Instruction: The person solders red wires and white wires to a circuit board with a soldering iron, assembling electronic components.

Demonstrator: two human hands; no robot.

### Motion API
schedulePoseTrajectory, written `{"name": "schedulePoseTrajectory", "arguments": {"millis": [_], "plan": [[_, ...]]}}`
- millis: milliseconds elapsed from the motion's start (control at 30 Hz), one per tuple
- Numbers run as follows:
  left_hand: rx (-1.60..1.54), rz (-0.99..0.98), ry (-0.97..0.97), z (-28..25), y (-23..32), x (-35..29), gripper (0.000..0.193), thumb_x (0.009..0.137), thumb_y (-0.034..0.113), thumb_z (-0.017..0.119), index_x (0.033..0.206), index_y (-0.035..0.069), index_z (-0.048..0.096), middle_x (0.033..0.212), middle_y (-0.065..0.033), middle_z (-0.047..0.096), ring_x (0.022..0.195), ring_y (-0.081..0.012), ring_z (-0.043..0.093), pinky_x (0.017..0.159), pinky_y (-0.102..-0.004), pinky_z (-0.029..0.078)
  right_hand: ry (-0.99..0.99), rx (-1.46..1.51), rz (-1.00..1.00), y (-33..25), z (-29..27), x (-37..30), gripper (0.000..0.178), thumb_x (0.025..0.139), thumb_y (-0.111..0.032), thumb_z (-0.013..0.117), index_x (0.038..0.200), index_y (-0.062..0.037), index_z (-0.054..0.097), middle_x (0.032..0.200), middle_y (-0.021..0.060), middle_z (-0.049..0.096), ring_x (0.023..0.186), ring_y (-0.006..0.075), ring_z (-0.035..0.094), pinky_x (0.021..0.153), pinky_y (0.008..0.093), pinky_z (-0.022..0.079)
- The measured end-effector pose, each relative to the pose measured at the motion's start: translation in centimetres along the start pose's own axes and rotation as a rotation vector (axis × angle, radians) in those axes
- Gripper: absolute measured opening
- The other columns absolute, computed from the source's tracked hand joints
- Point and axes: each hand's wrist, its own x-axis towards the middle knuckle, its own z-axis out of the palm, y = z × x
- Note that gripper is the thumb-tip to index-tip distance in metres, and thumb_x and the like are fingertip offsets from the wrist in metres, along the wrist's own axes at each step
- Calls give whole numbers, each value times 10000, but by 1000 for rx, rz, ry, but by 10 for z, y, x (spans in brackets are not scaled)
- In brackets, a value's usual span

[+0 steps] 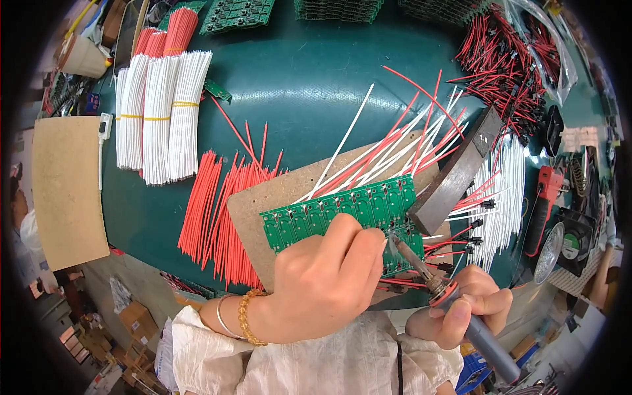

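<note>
Head view: the right hand (464,304) is clenched around the grey handle of a soldering iron with an orange collar (440,287), its metal tip resting on the green panel of small circuit boards (342,212). The left hand (322,283) is curled with its fingertips (368,240) pressed down on the panel's near edge; it hides that part of the panel, and whether it pinches a wire or solder underneath cannot be told. The panel lies on a brown hardboard sheet (260,204), with a dark heavy metal bar (457,174) laid across its right end, pinning loose red and white wires (401,141) that fan up and away. Just left of the sheet lies a spread of cut red wires (210,210); farther left are banded bundles of white wires (161,115). The dark green table top (303,79) is open between these. The iron's handle is cut off at the lower edge.
</note>
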Motion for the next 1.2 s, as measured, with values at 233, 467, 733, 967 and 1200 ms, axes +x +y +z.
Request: {"name": "schedulePoseTrajectory", "arguments": {"millis": [233,467,733,967,1200], "plan": [[15,58,-32,1,0,-5,169,670,4,666,828,19,609,711,-38,456,440,-113,465,383,-261,368,-124,96,-77,10,-14,7,229,754,-138,566,674,-59,367,451,10,357,377,84,287,395,256,225],[-21,-21,-44,-15,7,-6,189,665,-18,667,843,14,614,717,-36,469,459,-105,485,381,-248,385,-84,100,-49,17,-31,12,239,800,-131,544,689,-61,345,422,5,377,361,80,283,393,249,225],[-53,23,-36,6,6,9,136,733,-7,664,824,13,566,759,-58,471,448,-137,485,397,-280,392,-216,217,-90,26,-44,9,235,781,-34,639,803,8,408,513,23,438,397,94,358,386,276,283],[-5,42,-27,9,4,8,153,714,-6,653,841,12,570,745,-57,465,458,-132,497,403,-282,398,-255,192,-70,26,-42,12,264,785,-86,684,801,-11,431,513,17,428,380,89,344,374,272,260],[42,81,-79,-6,13,0,180,686,-9,622,863,13,601,722,-40,460,459,-123,482,401,-268,397,-169,73,-39,19,-36,15,260,809,-181,554,695,-72,346,415,3,348,371,78,292,405,240,229]]}}
